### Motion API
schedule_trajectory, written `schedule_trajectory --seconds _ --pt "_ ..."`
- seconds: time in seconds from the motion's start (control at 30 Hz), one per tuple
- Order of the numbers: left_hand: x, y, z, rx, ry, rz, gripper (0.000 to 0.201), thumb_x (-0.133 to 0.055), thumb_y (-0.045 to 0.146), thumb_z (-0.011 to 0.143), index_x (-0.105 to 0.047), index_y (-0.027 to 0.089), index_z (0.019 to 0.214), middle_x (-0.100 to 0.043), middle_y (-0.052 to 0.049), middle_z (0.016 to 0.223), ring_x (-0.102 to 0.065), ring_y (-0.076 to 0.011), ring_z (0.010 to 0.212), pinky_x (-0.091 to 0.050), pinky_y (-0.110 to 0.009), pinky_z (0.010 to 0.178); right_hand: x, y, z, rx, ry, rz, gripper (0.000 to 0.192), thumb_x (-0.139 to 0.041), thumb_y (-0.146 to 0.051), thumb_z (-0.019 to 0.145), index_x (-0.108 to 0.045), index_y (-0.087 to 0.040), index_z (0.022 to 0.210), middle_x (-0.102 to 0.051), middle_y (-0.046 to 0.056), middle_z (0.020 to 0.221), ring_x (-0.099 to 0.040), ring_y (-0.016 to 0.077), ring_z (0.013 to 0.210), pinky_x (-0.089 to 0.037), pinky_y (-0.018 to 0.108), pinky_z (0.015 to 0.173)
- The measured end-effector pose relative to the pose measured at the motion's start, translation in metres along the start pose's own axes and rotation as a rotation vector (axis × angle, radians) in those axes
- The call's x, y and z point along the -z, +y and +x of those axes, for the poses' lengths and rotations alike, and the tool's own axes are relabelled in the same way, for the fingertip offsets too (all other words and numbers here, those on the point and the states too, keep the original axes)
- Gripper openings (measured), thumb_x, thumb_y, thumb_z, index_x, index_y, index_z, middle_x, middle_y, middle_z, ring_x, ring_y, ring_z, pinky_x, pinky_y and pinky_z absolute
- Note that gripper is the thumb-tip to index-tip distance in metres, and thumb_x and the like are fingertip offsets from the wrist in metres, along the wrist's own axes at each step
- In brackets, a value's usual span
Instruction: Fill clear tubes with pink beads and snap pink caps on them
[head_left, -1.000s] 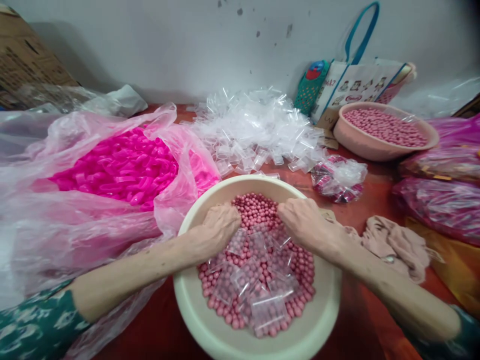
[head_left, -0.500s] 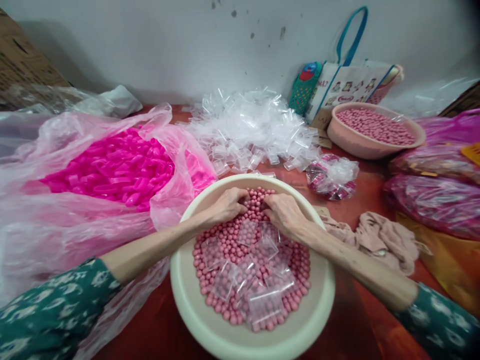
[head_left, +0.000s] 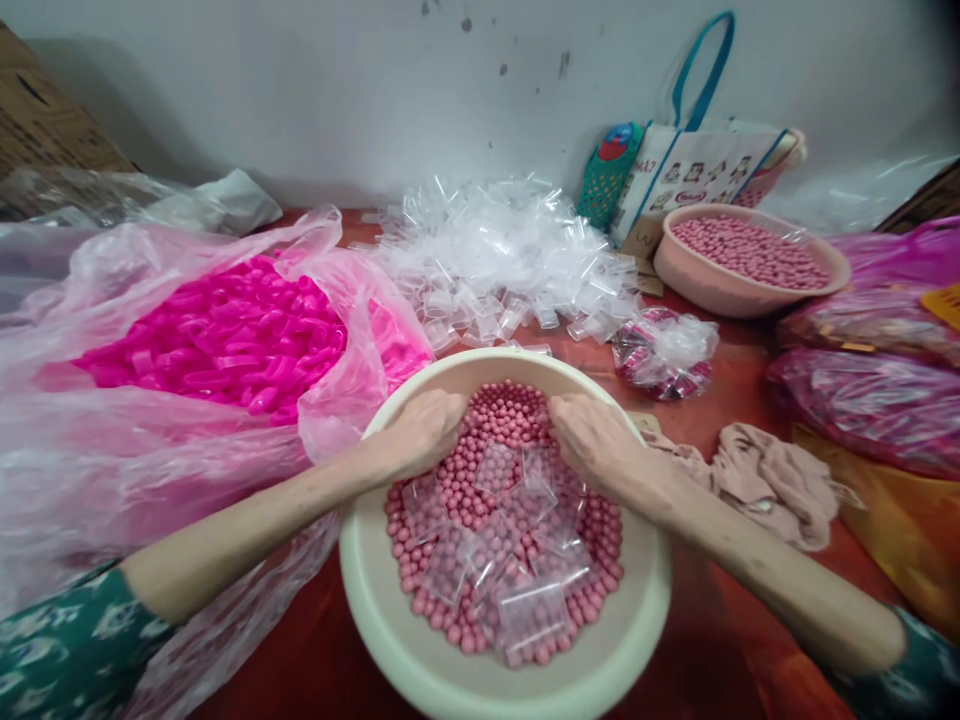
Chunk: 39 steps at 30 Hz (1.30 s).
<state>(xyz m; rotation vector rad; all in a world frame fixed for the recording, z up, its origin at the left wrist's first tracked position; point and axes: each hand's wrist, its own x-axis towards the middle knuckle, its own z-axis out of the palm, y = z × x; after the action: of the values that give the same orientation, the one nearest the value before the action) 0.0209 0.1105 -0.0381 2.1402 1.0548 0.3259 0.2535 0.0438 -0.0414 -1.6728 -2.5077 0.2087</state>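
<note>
A cream basin (head_left: 654, 610) stands in front of me, holding many round pink beads (head_left: 465, 500). Several small clear plastic sleeves (head_left: 532, 612) lie on top of the beads, mostly toward the near side. Inside the far left of the basin, my left hand (head_left: 429, 430) is closed at the edge of the beads, knuckles up. Across from it, my right hand (head_left: 589, 440) is closed too, by the beads at the far right. The fingertips of both hands are hidden, so anything within them does not show. Loose beads fill the gap between the hands.
Bright pink plastic pieces (head_left: 232, 335) fill an open bag on the left. Behind the basin is a heap of clear sleeves (head_left: 510, 245). Farther right are a second basin (head_left: 731, 295) of beads, a tied bag (head_left: 666, 352), a cloth (head_left: 772, 485) and wrapped pink packs (head_left: 862, 405).
My hands have moved apart and a little toward me, the left one leftward and the right one rightward. More beads show between them. The sleeves stay in place.
</note>
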Motion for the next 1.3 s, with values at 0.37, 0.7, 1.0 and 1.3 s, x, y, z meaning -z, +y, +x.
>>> schedule_trajectory --seconds 0.37,0.7,1.0,1.3 --pt "-0.01 0.006 0.033 0.038 -0.04 -0.13 0.009 -0.052 0.017 0.066 -0.046 0.017 0.06 -0.049 0.002 0.061 -0.045 -0.0147 0.061 -0.038 -0.028 0.062 -0.018 -0.011 0.024 0.021 0.057 0.027 0.019 -0.038 -0.007 0.083 -0.051 -0.013 0.094 -0.054 0.011 0.092 -0.045 0.0203 0.079 -0.036 0.031 0.072" --pt "-0.003 0.009 0.006 0.236 -0.058 -0.565 0.015 -0.061 0.021 0.066 -0.054 0.014 0.077 -0.061 0.0 0.067 -0.061 -0.0133 0.062 -0.049 -0.027 0.064 -0.021 0.001 0.015 -0.016 0.102 0.097 0.016 -0.04 -0.015 0.086 -0.052 -0.011 0.096 -0.056 0.01 0.089 -0.05 0.0204 0.079 -0.039 0.031 0.071" --pt "-0.004 0.002 -0.004 0.255 -0.088 -0.576 0.014 -0.06 0.021 0.069 -0.059 0.012 0.079 -0.065 -0.003 0.07 -0.062 -0.0159 0.066 -0.05 -0.029 0.067 -0.015 -0.006 0.006 0.057 0.146 0.122 0.043 -0.04 -0.013 0.086 -0.037 -0.012 0.129 -0.047 0.018 0.121 -0.044 0.0275 0.112 -0.038 0.041 0.089" --pt "0.001 0.012 -0.001 0.134 -0.167 -0.46 0.025 -0.053 0.011 0.062 -0.065 0.012 0.084 -0.066 0.0 0.079 -0.06 -0.0185 0.078 -0.046 -0.028 0.075 -0.007 -0.015 0.034 0.369 0.115 0.411 0.027 -0.054 -0.015 0.082 -0.053 -0.022 0.108 -0.054 0.007 0.103 -0.052 0.021 0.095 -0.043 0.036 0.082"
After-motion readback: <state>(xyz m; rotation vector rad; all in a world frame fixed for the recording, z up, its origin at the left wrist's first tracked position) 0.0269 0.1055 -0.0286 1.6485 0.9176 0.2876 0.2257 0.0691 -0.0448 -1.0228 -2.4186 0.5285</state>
